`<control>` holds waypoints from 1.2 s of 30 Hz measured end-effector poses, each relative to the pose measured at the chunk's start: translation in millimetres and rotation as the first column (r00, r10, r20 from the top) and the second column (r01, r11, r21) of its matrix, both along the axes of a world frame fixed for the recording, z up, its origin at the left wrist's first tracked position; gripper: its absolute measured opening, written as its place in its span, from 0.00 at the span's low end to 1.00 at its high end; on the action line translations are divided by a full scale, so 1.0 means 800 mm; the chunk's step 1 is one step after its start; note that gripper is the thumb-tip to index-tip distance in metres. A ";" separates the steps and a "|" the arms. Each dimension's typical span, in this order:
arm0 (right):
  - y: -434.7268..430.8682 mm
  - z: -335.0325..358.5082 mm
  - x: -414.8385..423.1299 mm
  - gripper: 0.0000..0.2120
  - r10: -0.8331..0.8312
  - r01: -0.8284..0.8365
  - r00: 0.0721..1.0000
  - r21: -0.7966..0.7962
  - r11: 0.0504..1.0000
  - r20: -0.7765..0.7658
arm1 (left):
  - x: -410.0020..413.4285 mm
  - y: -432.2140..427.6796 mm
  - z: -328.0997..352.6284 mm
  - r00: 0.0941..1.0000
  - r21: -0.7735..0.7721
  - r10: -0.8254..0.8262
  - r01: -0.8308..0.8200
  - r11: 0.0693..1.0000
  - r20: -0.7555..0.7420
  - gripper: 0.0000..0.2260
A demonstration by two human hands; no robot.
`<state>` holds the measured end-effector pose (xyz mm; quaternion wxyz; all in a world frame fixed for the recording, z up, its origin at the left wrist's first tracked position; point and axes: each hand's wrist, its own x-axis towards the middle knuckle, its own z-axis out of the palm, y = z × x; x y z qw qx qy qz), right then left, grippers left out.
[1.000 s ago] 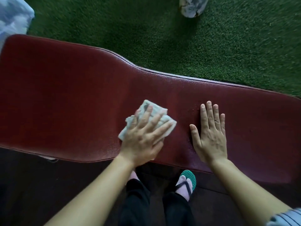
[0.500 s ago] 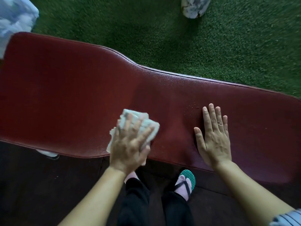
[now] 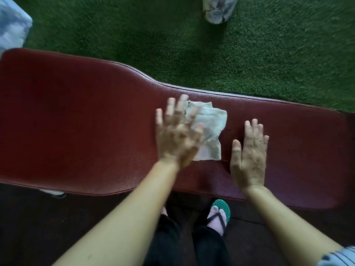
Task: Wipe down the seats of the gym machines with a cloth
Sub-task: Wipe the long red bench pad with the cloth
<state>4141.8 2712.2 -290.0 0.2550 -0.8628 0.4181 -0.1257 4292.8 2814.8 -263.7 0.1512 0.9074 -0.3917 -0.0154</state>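
Pressing on the cloth (image 3: 208, 129), the left hand (image 3: 177, 135) is seen blurred, fingers spread flat, nothing gripped. The cloth is pinned to the red seat (image 3: 76, 121), near its far edge. The right hand (image 3: 247, 156) is laid flat and empty just beside it. Only part of the cloth is covered, so it could be bunched or slipped off.

Red padded seat (image 3: 76, 121) runs left to right in front of you: wide at the left, narrowing past the middle. The surface is pebbled, with piping along the far edge.

On it:
- Pale crumpled cloth (image 3: 209, 131), middle of the pad, close to the far edge.
- Your left hand (image 3: 176, 137), flat over the cloth's left part, fingers spread, blurred.
- Your right hand (image 3: 247, 156), palm down on bare pad just right of the cloth, apart from it.
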 end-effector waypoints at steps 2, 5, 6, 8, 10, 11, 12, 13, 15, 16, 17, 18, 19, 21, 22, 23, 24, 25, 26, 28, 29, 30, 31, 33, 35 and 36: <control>0.017 0.017 0.033 0.29 0.028 -0.029 0.998 0.018 0.999 0.050 | 0.046 0.032 -0.005 0.995 0.043 0.087 -0.089 0.995 0.049 0.22; 0.046 0.030 0.087 0.30 0.100 -0.100 0.994 -0.003 0.995 0.032 | 0.103 0.063 -0.013 0.999 0.176 0.040 -0.043 0.983 0.019 0.24; 0.054 0.028 0.101 0.31 0.106 -0.106 0.994 -0.034 0.994 -0.012 | 0.113 0.068 -0.016 1.000 0.206 -0.001 -0.002 0.978 0.015 0.24; 0.063 0.019 0.118 0.31 0.069 -0.081 0.991 -0.108 0.991 -0.111 | 0.119 0.071 -0.020 0.999 0.222 -0.038 0.032 0.975 0.023 0.25; 0.061 0.010 0.123 0.30 0.041 -0.064 0.989 -0.159 0.985 -0.139 | 0.117 0.070 -0.021 0.999 0.214 -0.025 0.019 0.977 0.024 0.25; 0.053 0.005 0.125 0.30 0.041 -0.067 0.989 -0.178 0.982 -0.141 | 0.117 0.070 -0.021 1.000 0.208 -0.022 0.017 0.978 0.023 0.25; 0.041 0.001 0.127 0.30 0.035 -0.064 0.988 -0.199 0.978 -0.147 | 0.117 0.070 -0.022 1.000 0.201 -0.021 0.017 0.979 0.017 0.25; 0.026 -0.002 0.132 0.30 0.004 -0.037 0.988 -0.214 0.976 -0.152 | 0.117 0.071 -0.022 1.000 0.196 -0.024 0.021 0.980 0.012 0.25; -0.008 -0.005 0.148 0.31 -0.125 0.092 0.979 -0.199 0.976 -0.160 | 0.118 0.072 -0.023 0.999 0.186 -0.031 0.027 0.982 0.017 0.25; -0.017 -0.004 0.155 0.32 -0.186 0.154 0.968 -0.188 0.970 -0.170 | 0.117 0.072 -0.023 0.999 0.185 -0.034 0.030 0.982 0.020 0.25; -0.019 -0.003 0.160 0.33 -0.214 0.180 0.961 -0.186 0.966 -0.177 | 0.116 0.072 -0.022 0.999 0.186 -0.036 0.031 0.982 0.022 0.25; -0.012 0.000 0.160 0.33 -0.201 0.166 0.963 -0.196 0.967 -0.179 | 0.115 0.071 -0.022 0.999 0.186 -0.037 0.032 0.982 0.026 0.25; 0.003 0.003 0.156 0.34 -0.159 0.121 0.972 -0.210 0.970 -0.171 | 0.115 0.070 -0.022 0.999 0.188 -0.037 0.031 0.982 0.030 0.25; 0.043 0.008 0.138 0.34 -0.036 0.004 0.989 -0.216 0.976 -0.145 | 0.115 0.070 -0.022 0.999 0.198 -0.039 0.031 0.980 0.037 0.25; 0.058 0.008 0.126 0.33 0.006 -0.034 0.990 -0.201 0.979 -0.139 | 0.115 0.071 -0.023 0.998 0.200 -0.043 0.034 0.979 0.037 0.25; 0.063 0.006 0.116 0.33 0.017 -0.044 0.990 -0.191 0.981 -0.142 | 0.115 0.072 -0.023 0.998 0.201 -0.044 0.036 0.979 0.036 0.25; 0.056 0.004 0.111 0.33 0.001 -0.028 0.989 -0.186 0.982 -0.147 | 0.115 0.072 -0.023 0.999 0.203 -0.042 0.034 0.979 0.034 0.25; 0.043 0.001 0.111 0.33 -0.057 0.025 0.986 -0.199 0.980 -0.157 | 0.115 0.072 -0.023 0.999 0.205 -0.040 0.033 0.978 0.031 0.25; 0.026 -0.002 0.113 0.33 -0.147 0.110 0.975 -0.213 0.971 -0.166 | 0.115 0.072 -0.023 0.999 0.208 -0.040 0.033 0.977 0.028 0.25; -0.003 -0.003 0.117 0.32 -0.312 0.277 0.938 -0.214 0.937 -0.153 | 0.113 0.072 -0.022 0.999 0.213 -0.040 0.035 0.976 0.021 0.25; -0.009 -0.002 0.119 0.32 -0.342 0.308 0.928 -0.212 0.927 -0.148 | 0.113 0.071 -0.021 0.999 0.214 -0.041 0.036 0.976 0.019 0.25; -0.004 -0.001 0.118 0.32 -0.336 0.302 0.931 -0.216 0.929 -0.143 | 0.112 0.071 -0.021 0.999 0.214 -0.042 0.037 0.976 0.016 0.25; 0.009 0.000 0.117 0.32 -0.302 0.269 0.944 -0.221 0.938 -0.132 | 0.111 0.070 -0.021 0.999 0.216 -0.041 0.038 0.976 0.012 0.25; 0.057 0.002 0.110 0.32 -0.172 0.145 0.978 -0.206 0.968 -0.119 | 0.112 0.070 -0.020 0.999 0.222 -0.039 0.037 0.974 0.005 0.26; 0.102 0.004 0.093 0.32 -0.067 0.045 0.990 -0.174 0.984 -0.121 | 0.113 0.071 -0.019 0.999 0.234 -0.047 0.046 0.971 0.000 0.26; 0.112 0.004 0.083 0.32 -0.053 0.031 0.991 -0.171 0.985 -0.124 | 0.113 0.071 -0.018 0.999 0.242 -0.050 0.050 0.969 -0.003 0.26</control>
